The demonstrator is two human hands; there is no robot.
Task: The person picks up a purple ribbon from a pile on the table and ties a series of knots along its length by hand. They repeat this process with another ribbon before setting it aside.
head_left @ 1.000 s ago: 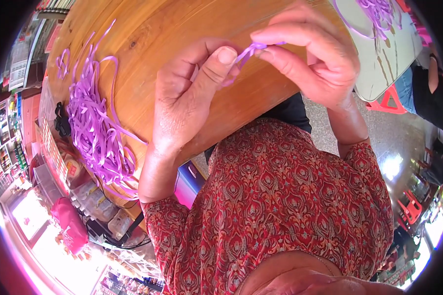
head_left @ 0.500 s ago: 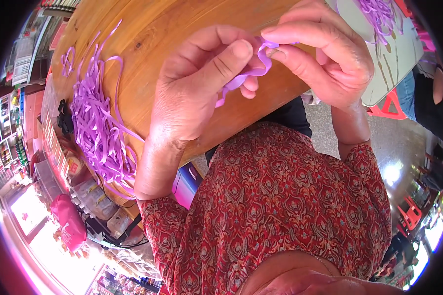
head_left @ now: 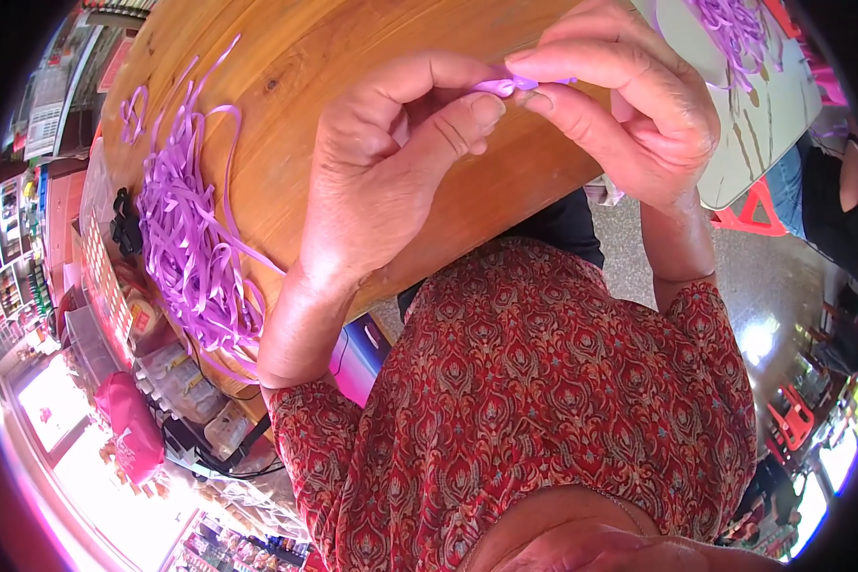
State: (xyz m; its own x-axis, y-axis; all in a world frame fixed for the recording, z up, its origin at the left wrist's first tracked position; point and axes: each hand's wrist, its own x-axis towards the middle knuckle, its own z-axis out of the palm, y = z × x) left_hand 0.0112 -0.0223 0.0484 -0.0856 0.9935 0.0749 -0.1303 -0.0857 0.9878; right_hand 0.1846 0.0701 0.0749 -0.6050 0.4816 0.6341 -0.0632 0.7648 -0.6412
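Observation:
A narrow purple ribbon (head_left: 505, 87) is stretched between my two hands over the wooden table. My left hand (head_left: 391, 157) pinches it between thumb and forefinger, the other fingers curled behind. Close by on the right, my right hand (head_left: 629, 105) grips the ribbon between thumb and fingertips, with a small bit showing past the fingers. The fingertips of both hands nearly meet. To the left of my left forearm lies a big tangled pile of purple ribbons (head_left: 195, 238), some strands trailing toward my wrist.
The wooden table (head_left: 286, 124) spreads under my hands. Beyond the pile are a black clip-like object (head_left: 124, 224) and clear plastic boxes (head_left: 186, 386). At the upper right, a pale table (head_left: 763, 133) bears more purple ribbons (head_left: 734, 33); a red stool (head_left: 753, 210) and a person (head_left: 829, 181) are beside it.
The ribbon's loose wavy length that hung below my left hand is no longer visible. My left thumb and forefinger have moved right, closer to my right fingertips. The right hand barely moved.

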